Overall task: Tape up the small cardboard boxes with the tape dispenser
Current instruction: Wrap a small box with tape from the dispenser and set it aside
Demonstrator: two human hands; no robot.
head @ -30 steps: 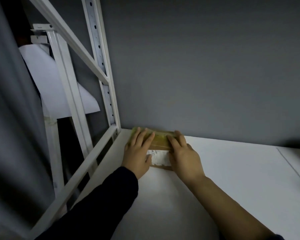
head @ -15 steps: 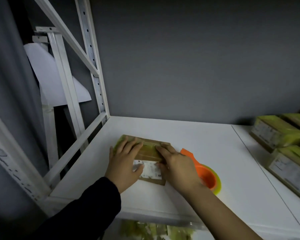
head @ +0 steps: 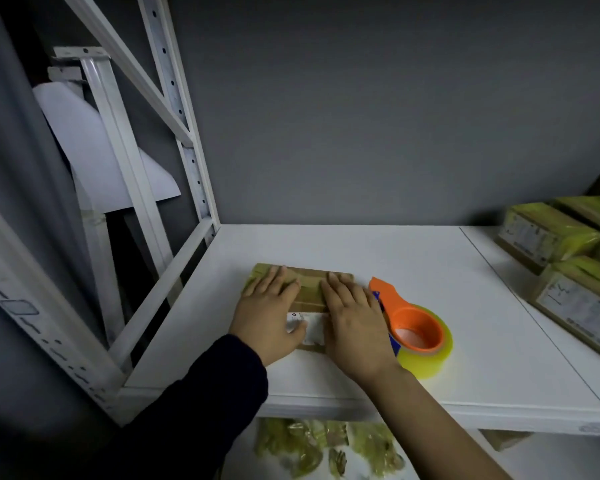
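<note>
A small flat cardboard box [head: 309,292] with a white label and yellowish tape lies on the white shelf [head: 430,271]. My left hand [head: 271,313] lies flat on its left half, fingers straight. My right hand [head: 354,317] presses flat on its right half. Just to the right of that hand stands the orange tape dispenser [head: 413,323] with a roll of clear yellowish tape, untouched by either hand.
Several taped cardboard boxes [head: 568,265] are stacked at the shelf's right end. White metal rack uprights [head: 184,133] rise on the left. A lower shelf holds crumpled yellowish tape scraps [head: 326,448]. A grey wall stands behind.
The view has tilted down and pulled back, bringing the dispenser and stacked boxes into sight. Both hands stay flat on the box, which now lies nearer the shelf's front.
</note>
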